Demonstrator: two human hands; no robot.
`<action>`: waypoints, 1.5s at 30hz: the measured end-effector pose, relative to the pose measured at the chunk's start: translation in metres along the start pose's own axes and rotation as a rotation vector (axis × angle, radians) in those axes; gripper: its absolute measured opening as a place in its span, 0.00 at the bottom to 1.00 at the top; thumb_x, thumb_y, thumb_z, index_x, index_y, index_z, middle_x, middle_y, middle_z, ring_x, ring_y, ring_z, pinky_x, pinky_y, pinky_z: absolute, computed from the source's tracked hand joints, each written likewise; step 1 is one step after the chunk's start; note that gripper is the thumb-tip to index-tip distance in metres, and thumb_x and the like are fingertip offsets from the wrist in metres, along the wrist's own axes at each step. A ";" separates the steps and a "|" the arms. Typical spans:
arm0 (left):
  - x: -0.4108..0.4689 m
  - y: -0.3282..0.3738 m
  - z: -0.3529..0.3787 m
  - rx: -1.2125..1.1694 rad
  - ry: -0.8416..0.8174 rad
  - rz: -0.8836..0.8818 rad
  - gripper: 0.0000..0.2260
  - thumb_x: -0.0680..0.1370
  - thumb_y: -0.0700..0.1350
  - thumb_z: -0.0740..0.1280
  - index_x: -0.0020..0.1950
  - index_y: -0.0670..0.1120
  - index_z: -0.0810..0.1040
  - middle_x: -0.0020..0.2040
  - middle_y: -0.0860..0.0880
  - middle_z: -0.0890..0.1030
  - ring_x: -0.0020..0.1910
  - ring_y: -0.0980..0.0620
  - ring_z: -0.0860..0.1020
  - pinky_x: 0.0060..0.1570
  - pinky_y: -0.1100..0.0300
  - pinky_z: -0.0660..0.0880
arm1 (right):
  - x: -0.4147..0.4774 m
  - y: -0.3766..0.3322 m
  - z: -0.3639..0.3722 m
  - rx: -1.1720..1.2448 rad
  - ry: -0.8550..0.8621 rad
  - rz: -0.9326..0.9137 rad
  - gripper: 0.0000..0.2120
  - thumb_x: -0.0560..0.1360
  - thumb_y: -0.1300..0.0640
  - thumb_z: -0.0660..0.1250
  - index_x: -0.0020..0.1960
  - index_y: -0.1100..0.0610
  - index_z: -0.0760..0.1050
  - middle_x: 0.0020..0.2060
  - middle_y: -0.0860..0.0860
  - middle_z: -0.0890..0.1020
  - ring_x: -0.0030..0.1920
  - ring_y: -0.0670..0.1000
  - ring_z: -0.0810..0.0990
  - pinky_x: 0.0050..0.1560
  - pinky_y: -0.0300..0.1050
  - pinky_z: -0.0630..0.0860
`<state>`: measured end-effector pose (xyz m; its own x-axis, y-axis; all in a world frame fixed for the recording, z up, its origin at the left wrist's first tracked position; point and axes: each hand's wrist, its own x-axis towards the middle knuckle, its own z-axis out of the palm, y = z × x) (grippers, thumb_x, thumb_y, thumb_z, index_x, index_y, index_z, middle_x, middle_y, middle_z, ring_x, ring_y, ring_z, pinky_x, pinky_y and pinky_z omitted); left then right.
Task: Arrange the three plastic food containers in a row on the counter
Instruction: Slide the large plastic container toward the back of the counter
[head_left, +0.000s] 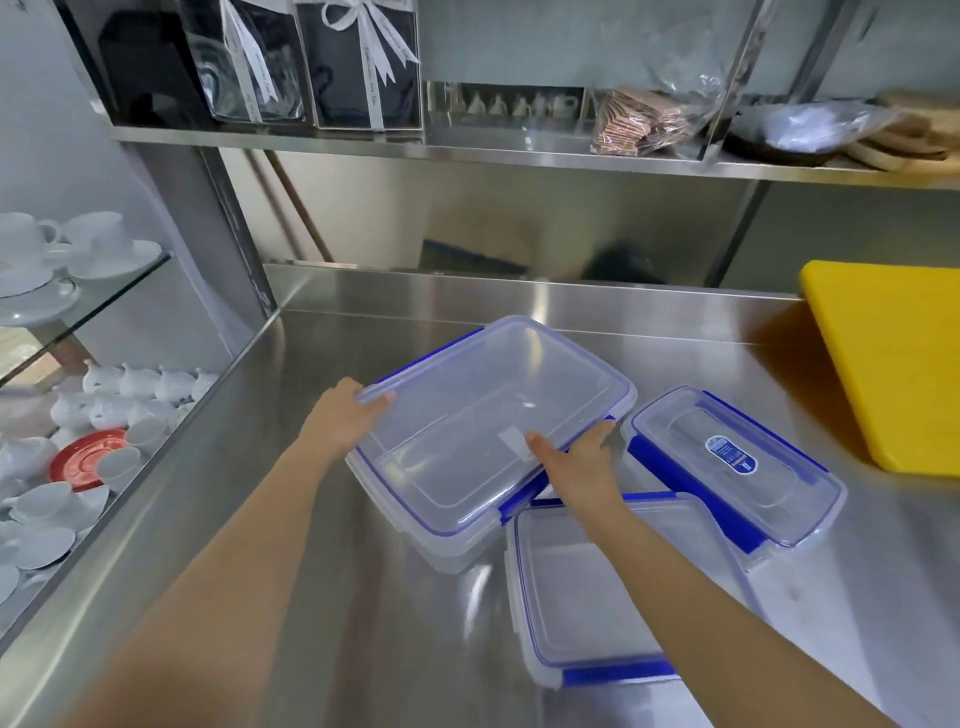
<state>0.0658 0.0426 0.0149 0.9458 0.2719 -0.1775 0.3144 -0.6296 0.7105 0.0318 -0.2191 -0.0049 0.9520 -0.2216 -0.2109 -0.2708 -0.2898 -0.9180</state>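
Large container (488, 431): held at both ends on the steel tabletop (322, 597), clear-bodied with a blue-trimmed lid.

The left hand (340, 413) clasps the large container's left edge, fingers curled over the lid rim; the right hand (582, 465) clasps its near-right edge, thumb on the lid. The labelled container (732, 467) sits just right of the large container, lid closed. The near container (597, 587) lies in front of the large container at its right corner, partly under the right forearm. A yellow cutting board (893, 364) leans well right of the large container. Behind the large container rises a steel backsplash (493, 228); above it a steel shelf (519, 150) carries ribboned boxes (311, 62) and bagged goods (644, 119). Left of the large container, glass shelves (104, 291) hold white cups and saucers (78, 249).
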 end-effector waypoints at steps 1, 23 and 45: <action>-0.001 -0.003 -0.003 0.002 0.010 -0.002 0.17 0.73 0.58 0.67 0.43 0.45 0.70 0.44 0.45 0.75 0.40 0.46 0.71 0.35 0.55 0.65 | 0.003 -0.002 -0.001 0.039 -0.016 0.008 0.44 0.70 0.49 0.69 0.74 0.56 0.43 0.67 0.56 0.67 0.54 0.52 0.70 0.55 0.47 0.72; -0.064 -0.013 0.017 -0.204 0.045 -0.130 0.17 0.77 0.57 0.61 0.54 0.46 0.61 0.54 0.43 0.75 0.45 0.45 0.78 0.34 0.55 0.70 | 0.012 -0.021 0.022 -0.205 -0.119 -0.123 0.33 0.70 0.43 0.67 0.68 0.54 0.58 0.62 0.56 0.67 0.52 0.52 0.71 0.51 0.49 0.73; 0.082 -0.019 -0.020 -0.177 0.152 -0.078 0.15 0.77 0.56 0.61 0.49 0.44 0.64 0.38 0.48 0.74 0.33 0.50 0.73 0.30 0.57 0.67 | 0.122 -0.075 0.107 -0.311 -0.161 -0.083 0.38 0.73 0.41 0.60 0.73 0.59 0.48 0.67 0.60 0.61 0.61 0.62 0.72 0.61 0.60 0.72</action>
<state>0.1362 0.0914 0.0003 0.8919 0.4296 -0.1415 0.3541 -0.4687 0.8092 0.1839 -0.1247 0.0024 0.9762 -0.0431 -0.2127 -0.1983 -0.5758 -0.7932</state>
